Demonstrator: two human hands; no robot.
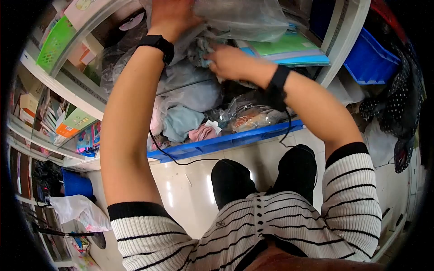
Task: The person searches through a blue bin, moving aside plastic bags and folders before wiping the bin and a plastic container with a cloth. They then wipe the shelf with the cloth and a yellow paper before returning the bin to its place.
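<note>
My left hand (174, 18) reaches to the top edge of the view, beside a large clear plastic bag (244, 20); its fingers are smeared and partly out of frame. Lower and to the right, my right hand (233, 64) has its fingers closed on a crumpled grey-green patterned cloth (197, 50). Both wrists wear black bands with thin black cords. Beneath my hands, a blue bin (226, 141) holds bagged soft goods, among them a light blue cloth (182, 122) and a pink cloth (204, 131).
Green and blue folders (289, 52) lie right of my right hand. White shelf rails (68, 92) frame the left side, with a green basket (52, 52) above. Another blue bin (370, 58) and a dotted black cloth (393, 104) are at right. A blue bucket (77, 184) stands lower left.
</note>
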